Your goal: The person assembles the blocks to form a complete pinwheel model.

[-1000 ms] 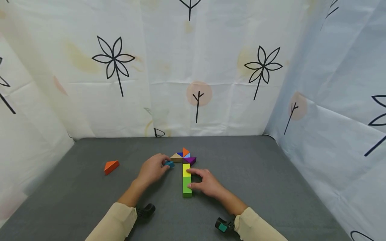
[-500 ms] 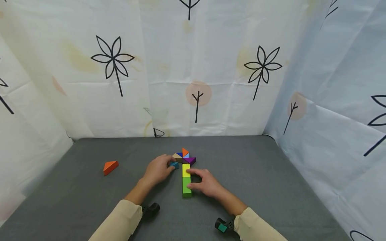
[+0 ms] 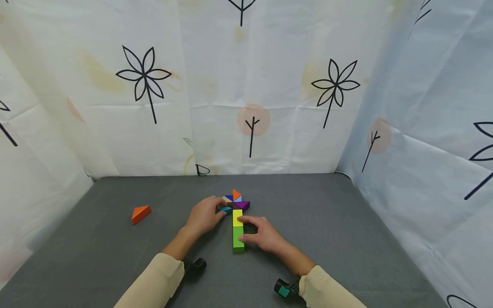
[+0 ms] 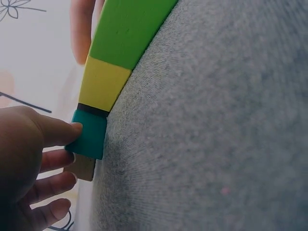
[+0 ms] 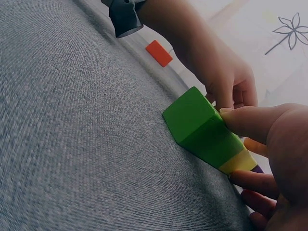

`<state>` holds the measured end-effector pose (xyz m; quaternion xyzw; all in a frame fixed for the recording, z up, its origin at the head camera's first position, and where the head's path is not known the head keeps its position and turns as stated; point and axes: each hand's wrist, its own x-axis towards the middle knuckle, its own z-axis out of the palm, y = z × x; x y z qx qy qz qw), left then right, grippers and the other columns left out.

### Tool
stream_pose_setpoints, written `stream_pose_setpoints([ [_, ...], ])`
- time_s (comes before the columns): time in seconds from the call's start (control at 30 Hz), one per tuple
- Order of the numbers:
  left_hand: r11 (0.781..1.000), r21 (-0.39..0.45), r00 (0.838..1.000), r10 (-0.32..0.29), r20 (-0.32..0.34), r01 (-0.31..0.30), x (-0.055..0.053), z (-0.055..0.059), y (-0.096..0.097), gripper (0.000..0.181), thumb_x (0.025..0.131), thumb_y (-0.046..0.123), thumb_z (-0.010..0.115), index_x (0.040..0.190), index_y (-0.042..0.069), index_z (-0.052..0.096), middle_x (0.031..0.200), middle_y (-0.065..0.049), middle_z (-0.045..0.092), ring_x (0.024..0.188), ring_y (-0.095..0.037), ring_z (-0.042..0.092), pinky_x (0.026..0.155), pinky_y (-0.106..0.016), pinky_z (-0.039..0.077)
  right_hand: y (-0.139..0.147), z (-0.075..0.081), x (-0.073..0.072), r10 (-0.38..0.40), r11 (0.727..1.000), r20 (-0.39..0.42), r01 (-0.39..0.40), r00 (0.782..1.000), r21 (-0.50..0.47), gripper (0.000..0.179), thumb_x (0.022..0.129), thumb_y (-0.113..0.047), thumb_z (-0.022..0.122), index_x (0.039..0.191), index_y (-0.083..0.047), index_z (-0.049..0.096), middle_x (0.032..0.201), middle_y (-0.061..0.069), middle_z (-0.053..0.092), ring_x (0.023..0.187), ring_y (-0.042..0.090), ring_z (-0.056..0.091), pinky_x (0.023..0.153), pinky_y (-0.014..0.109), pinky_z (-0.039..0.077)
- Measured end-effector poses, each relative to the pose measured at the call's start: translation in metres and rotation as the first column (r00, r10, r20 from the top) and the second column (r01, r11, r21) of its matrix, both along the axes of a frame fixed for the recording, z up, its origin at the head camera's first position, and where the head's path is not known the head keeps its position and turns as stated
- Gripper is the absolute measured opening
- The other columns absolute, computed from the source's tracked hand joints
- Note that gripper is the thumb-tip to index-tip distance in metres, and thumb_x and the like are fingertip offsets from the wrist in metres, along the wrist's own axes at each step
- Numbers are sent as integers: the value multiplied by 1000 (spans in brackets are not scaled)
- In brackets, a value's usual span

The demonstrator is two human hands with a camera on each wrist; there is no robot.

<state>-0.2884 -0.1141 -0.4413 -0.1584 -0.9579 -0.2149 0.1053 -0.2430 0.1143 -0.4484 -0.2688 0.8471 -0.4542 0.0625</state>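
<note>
My left hand (image 3: 204, 214) pinches a teal-blue triangular block (image 4: 89, 134) between thumb and fingers. This block sits just left of the yellow block's far end, close to a tan block (image 4: 81, 168). My right hand (image 3: 265, 234) rests beside a column made of a yellow block (image 3: 237, 217) and a green block (image 3: 238, 236) set end to end. Its thumb touches the green block and its index fingertip touches the yellow one. Beyond the column lie a purple triangle (image 3: 242, 205), an orange triangle (image 3: 236, 195), and small dark blue and light blue pieces.
A red-orange triangular block (image 3: 141, 214) lies apart on the left of the grey cloth-covered table (image 3: 327, 239). White printed curtains (image 3: 285, 85) stand along the back and sides. Each wrist bears a black camera.
My left hand has slid the teal-blue block rightward, nearer the column and the tan block, which has also shifted slightly right. My right hand has stayed in place.
</note>
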Motion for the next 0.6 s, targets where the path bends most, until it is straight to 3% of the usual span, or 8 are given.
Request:
stream_pose_setpoints([
  [0.43, 995, 74, 998, -60, -9, 61, 8, 0, -9, 13, 85, 16, 77, 96, 21, 74, 79, 11, 59, 68, -9, 52, 62, -32, 46, 0, -1, 1, -33, 999, 29, 33, 999, 13, 52, 88, -27, 74, 135, -13, 59, 137, 3, 55, 122, 30, 42, 101, 53, 33],
  [0.6, 993, 112, 999, -48, 1, 47, 8, -2, -7, 14, 85, 15, 78, 97, 20, 73, 81, 11, 63, 72, -9, 56, 66, -34, 48, -1, -2, 1, -29, 999, 20, 29, 999, 13, 52, 88, -28, 74, 135, -12, 59, 138, 4, 55, 125, 31, 42, 103, 55, 32],
])
